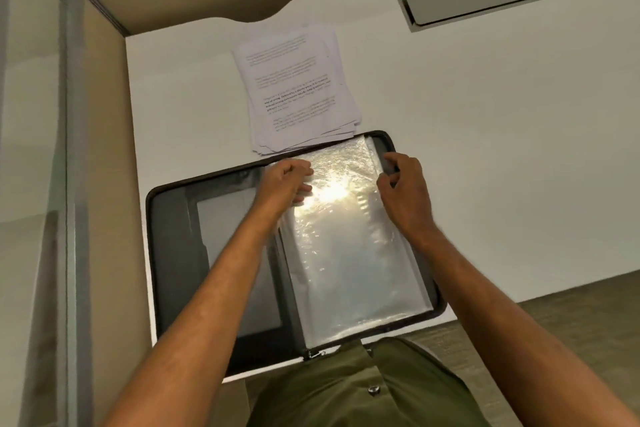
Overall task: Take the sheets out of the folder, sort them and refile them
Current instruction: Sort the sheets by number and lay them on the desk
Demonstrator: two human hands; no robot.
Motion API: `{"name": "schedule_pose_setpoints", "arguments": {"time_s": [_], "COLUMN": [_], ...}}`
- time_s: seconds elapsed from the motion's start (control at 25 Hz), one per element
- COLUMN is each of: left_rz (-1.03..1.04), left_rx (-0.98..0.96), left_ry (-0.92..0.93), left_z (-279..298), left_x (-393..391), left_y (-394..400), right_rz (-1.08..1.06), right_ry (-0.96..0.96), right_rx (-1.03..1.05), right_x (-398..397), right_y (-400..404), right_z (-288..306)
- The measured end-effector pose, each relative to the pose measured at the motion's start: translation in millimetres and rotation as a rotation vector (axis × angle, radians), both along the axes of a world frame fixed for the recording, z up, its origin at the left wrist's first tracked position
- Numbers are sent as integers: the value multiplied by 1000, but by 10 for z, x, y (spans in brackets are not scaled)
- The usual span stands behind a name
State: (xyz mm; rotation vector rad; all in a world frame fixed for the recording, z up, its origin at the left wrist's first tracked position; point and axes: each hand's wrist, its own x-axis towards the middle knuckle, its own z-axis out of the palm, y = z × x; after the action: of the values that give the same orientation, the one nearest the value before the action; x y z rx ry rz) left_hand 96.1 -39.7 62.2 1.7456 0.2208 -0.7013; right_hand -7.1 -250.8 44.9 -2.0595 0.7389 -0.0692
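Two hands work at the far edge of the open folder point(180, 218), which lies flat on the white desk point(485, 149) with its spine running away from the person. The left hand point(285, 180) has its fingers point(304, 170) curled down on the top left corner of the clear sleeve point(353, 246), near the spine; whether it pinches the plastic or only presses it, I cannot tell. The right hand point(403, 189) sits at the sleeve's top right corner, fingers bent and seeming to nip the outer edge there.

Glare washes out the sleeve, so whether a sheet remains inside it is unclear. The sheets point(298, 90) already out lie in a loose, fanned stack just beyond the folder's far edge, their long axis pointing away from the person and slightly leftward.

That stack sits straight ahead of the left hand, a short reach forward, and is nearer to it than to the right. Judging by this, emptying looks nearly done and sorting comes next.
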Motion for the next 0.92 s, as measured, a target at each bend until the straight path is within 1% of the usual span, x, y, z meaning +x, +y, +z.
{"name": "schedule_pose_setpoints", "arguments": {"time_s": [0.2, 0.32, 0.4, 0.52, 0.68, 0.72, 0.8, 0.92], "left_rz": [201, 272, 291, 258, 120, 78, 25, 6], "left_rx": [51, 82, 119, 217, 411, 440, 474, 473], "left_ry": [-159, -189, -193, -174, -148, -136, -99, -15], "left_z": [-19, -61, -124, -220, -257, -257, -266, -250], "left_x": [750, 1030, 1183, 1324, 1413, 1421, 1448, 1495], "left_y": [197, 250, 281, 301, 230, 196, 129, 38], "right_rz": [43, 30, 34, 39, -41, -36, 7, 54], "right_ry": [-45, -38, -32, 6, 69, 99, 187, 249], "right_rx": [0, 5, -37, -63, 86, 68, -41, -158], "right_x": [722, 1089, 1277, 1486, 1839, 1905, 2001, 2082], "right_y": [21, 32, 41, 21, 49, 62, 88, 126], "right_z": [15, 8, -30, -78, -79, -97, -134, -169]}}
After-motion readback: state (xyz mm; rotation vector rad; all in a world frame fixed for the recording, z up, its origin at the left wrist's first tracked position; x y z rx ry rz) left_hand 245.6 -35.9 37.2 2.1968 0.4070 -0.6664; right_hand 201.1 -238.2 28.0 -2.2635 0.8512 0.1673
